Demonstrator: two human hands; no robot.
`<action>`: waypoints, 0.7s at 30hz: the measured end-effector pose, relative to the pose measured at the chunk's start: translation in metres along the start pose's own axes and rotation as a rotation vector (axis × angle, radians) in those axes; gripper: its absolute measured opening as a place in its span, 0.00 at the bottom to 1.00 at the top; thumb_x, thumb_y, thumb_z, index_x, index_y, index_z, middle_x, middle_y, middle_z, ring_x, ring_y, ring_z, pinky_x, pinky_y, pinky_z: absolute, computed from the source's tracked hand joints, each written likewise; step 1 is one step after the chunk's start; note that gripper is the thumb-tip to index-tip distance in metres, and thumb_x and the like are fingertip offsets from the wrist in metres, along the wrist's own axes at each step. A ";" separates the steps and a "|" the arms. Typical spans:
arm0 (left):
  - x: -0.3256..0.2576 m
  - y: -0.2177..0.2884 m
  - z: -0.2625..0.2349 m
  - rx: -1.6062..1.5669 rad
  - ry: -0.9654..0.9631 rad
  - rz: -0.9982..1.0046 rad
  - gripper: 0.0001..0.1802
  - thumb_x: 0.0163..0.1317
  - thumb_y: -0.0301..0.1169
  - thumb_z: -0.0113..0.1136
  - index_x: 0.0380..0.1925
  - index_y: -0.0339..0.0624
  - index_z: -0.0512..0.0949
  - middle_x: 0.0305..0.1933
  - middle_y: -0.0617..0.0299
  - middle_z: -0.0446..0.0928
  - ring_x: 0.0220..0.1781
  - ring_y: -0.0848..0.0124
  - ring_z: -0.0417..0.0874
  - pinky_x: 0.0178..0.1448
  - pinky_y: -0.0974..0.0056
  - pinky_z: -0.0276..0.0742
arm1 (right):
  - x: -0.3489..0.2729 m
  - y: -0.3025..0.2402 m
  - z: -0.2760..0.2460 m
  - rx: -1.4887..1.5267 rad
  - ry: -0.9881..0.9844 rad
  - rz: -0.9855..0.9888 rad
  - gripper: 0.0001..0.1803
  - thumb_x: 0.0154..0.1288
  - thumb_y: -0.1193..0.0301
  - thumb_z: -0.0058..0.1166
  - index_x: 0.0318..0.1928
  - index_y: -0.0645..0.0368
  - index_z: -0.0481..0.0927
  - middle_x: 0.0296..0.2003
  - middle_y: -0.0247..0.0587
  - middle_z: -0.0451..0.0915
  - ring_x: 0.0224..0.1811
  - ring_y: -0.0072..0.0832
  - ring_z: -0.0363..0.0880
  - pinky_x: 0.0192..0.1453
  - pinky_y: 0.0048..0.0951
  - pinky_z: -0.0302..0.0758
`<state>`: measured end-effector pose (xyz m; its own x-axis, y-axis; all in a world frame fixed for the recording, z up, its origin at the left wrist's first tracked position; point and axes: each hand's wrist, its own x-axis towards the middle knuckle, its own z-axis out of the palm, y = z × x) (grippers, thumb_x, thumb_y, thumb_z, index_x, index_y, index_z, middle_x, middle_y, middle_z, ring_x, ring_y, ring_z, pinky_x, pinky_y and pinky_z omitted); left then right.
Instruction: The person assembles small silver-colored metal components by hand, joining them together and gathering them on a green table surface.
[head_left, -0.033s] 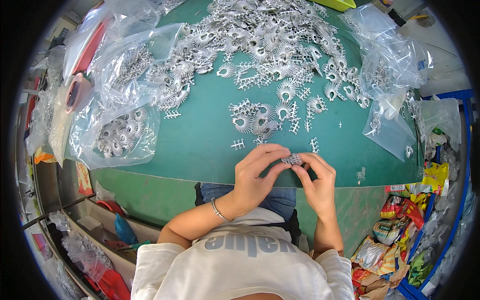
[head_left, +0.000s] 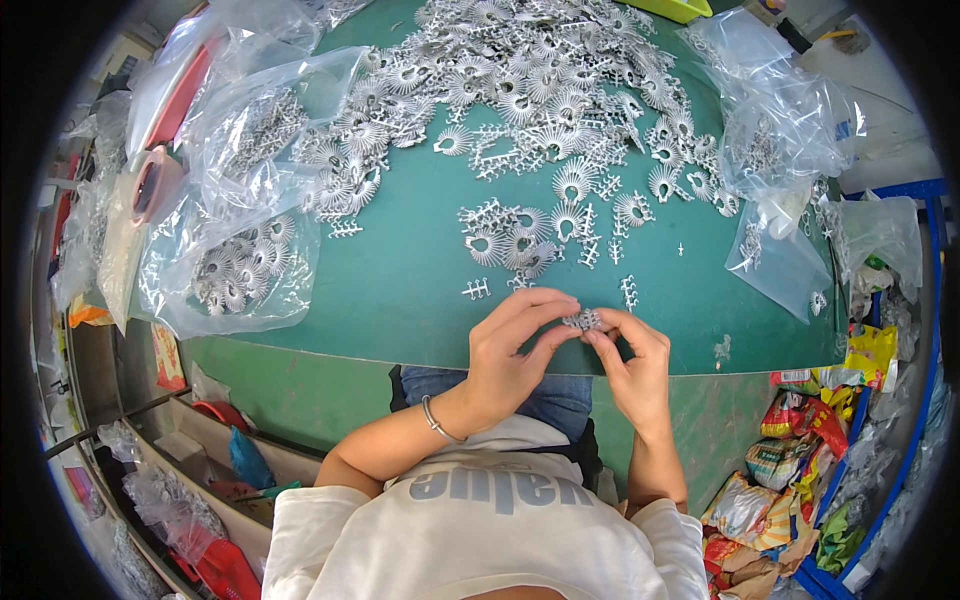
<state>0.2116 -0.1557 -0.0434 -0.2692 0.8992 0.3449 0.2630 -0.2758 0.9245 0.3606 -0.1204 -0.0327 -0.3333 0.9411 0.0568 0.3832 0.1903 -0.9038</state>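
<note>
while both hands [head_left: 575, 350] pinch a metal part [head_left: 581, 320], loose parts [head_left: 530, 240] lie beyond.

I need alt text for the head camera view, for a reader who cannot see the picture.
Seen from above, a person's left hand and right hand together pinch a small silver metal part over the near edge of a green table. Farther back lies a large heap of similar fan-shaped metal parts, with clear plastic bags of them at both sides.
</note>
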 end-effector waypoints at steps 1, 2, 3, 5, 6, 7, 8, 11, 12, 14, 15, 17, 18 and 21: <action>0.000 0.001 -0.001 0.021 -0.021 0.030 0.12 0.43 0.15 0.64 0.32 0.34 0.79 0.36 0.55 0.78 0.35 0.67 0.79 0.38 0.68 0.76 | -0.002 0.002 0.000 0.057 0.041 0.005 0.07 0.51 0.83 0.57 0.34 0.68 0.78 0.24 0.44 0.76 0.22 0.33 0.73 0.27 0.27 0.69; 0.000 0.001 -0.002 0.041 -0.043 0.061 0.12 0.43 0.15 0.64 0.31 0.34 0.79 0.35 0.55 0.78 0.34 0.67 0.79 0.37 0.68 0.76 | -0.004 0.006 0.001 0.113 0.083 0.011 0.07 0.51 0.83 0.57 0.33 0.67 0.78 0.24 0.44 0.76 0.22 0.34 0.73 0.27 0.27 0.70; -0.001 0.002 -0.003 0.065 -0.062 0.090 0.12 0.43 0.15 0.64 0.31 0.34 0.79 0.34 0.55 0.78 0.33 0.67 0.79 0.36 0.68 0.76 | -0.004 0.006 0.002 0.172 0.120 0.016 0.07 0.51 0.83 0.56 0.33 0.67 0.78 0.23 0.45 0.76 0.22 0.35 0.73 0.27 0.27 0.70; -0.001 0.002 -0.002 0.074 -0.074 0.065 0.11 0.43 0.16 0.64 0.30 0.34 0.79 0.32 0.55 0.78 0.31 0.68 0.79 0.34 0.69 0.75 | 0.000 -0.002 -0.001 -0.071 0.137 -0.146 0.06 0.52 0.83 0.55 0.33 0.67 0.78 0.23 0.45 0.76 0.22 0.34 0.74 0.27 0.27 0.69; 0.000 0.001 -0.002 0.076 -0.081 0.053 0.10 0.43 0.16 0.64 0.29 0.35 0.79 0.30 0.56 0.78 0.30 0.68 0.79 0.33 0.69 0.74 | 0.001 -0.006 -0.003 -0.194 0.146 -0.227 0.06 0.52 0.84 0.55 0.33 0.67 0.78 0.23 0.45 0.76 0.21 0.33 0.74 0.26 0.27 0.69; 0.001 0.001 -0.003 0.056 -0.104 0.009 0.10 0.43 0.16 0.64 0.29 0.34 0.79 0.29 0.56 0.78 0.29 0.68 0.79 0.33 0.69 0.74 | 0.000 -0.006 -0.005 -0.150 0.068 -0.139 0.04 0.52 0.84 0.54 0.31 0.67 0.77 0.22 0.45 0.75 0.22 0.35 0.73 0.26 0.29 0.69; 0.002 0.001 -0.005 0.036 -0.127 -0.036 0.10 0.43 0.16 0.64 0.29 0.34 0.79 0.29 0.56 0.78 0.28 0.68 0.79 0.32 0.70 0.74 | 0.001 -0.007 -0.008 -0.177 0.046 -0.152 0.03 0.51 0.83 0.55 0.30 0.67 0.76 0.22 0.45 0.75 0.22 0.35 0.72 0.27 0.30 0.69; 0.002 0.003 -0.008 0.059 -0.158 -0.043 0.09 0.45 0.17 0.63 0.30 0.35 0.80 0.28 0.57 0.79 0.27 0.69 0.79 0.32 0.71 0.73 | 0.004 -0.009 -0.015 -0.250 -0.042 -0.240 0.03 0.50 0.82 0.55 0.27 0.66 0.75 0.22 0.43 0.74 0.24 0.38 0.71 0.29 0.33 0.68; 0.003 0.003 -0.009 0.077 -0.166 -0.027 0.09 0.46 0.17 0.63 0.30 0.35 0.80 0.28 0.58 0.79 0.27 0.70 0.79 0.32 0.71 0.74 | 0.005 -0.007 -0.015 -0.278 -0.083 -0.292 0.03 0.50 0.82 0.55 0.27 0.65 0.75 0.22 0.43 0.73 0.25 0.38 0.70 0.29 0.34 0.67; 0.010 -0.001 -0.017 -0.321 -0.267 -0.492 0.07 0.49 0.18 0.62 0.31 0.34 0.80 0.26 0.60 0.79 0.26 0.72 0.78 0.32 0.72 0.74 | 0.006 -0.009 -0.016 -0.348 -0.118 -0.373 0.03 0.49 0.81 0.54 0.26 0.64 0.74 0.23 0.42 0.72 0.26 0.39 0.70 0.30 0.35 0.67; 0.012 -0.003 -0.020 -0.523 -0.309 -0.723 0.07 0.51 0.19 0.61 0.32 0.34 0.80 0.26 0.61 0.79 0.26 0.73 0.78 0.32 0.72 0.74 | 0.007 -0.013 -0.019 -0.393 -0.115 -0.405 0.03 0.49 0.80 0.54 0.27 0.64 0.74 0.23 0.41 0.71 0.26 0.39 0.69 0.30 0.35 0.66; 0.009 -0.010 -0.022 -0.524 -0.322 -0.696 0.09 0.53 0.20 0.59 0.36 0.33 0.79 0.30 0.61 0.78 0.29 0.75 0.77 0.33 0.73 0.74 | 0.007 -0.013 -0.018 -0.375 -0.170 -0.451 0.02 0.52 0.79 0.53 0.26 0.63 0.74 0.23 0.41 0.70 0.23 0.37 0.67 0.28 0.32 0.64; 0.010 -0.010 -0.023 -0.523 -0.327 -0.684 0.10 0.55 0.20 0.58 0.38 0.33 0.78 0.32 0.61 0.78 0.30 0.76 0.77 0.34 0.74 0.74 | 0.007 -0.012 -0.019 -0.316 -0.121 -0.376 0.02 0.53 0.79 0.52 0.26 0.63 0.73 0.23 0.42 0.70 0.23 0.36 0.67 0.28 0.31 0.64; 0.014 0.004 -0.021 -0.162 -0.071 -0.289 0.13 0.57 0.20 0.56 0.44 0.32 0.75 0.39 0.59 0.76 0.37 0.77 0.75 0.37 0.75 0.72 | 0.006 -0.007 -0.045 0.037 0.007 -0.040 0.05 0.59 0.77 0.47 0.26 0.64 0.73 0.21 0.45 0.69 0.22 0.35 0.67 0.28 0.30 0.64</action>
<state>0.1897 -0.1512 -0.0312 -0.2445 0.9679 0.0580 0.0326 -0.0515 0.9981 0.3948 -0.1034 -0.0068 -0.3414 0.9350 0.0962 0.3375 0.2175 -0.9158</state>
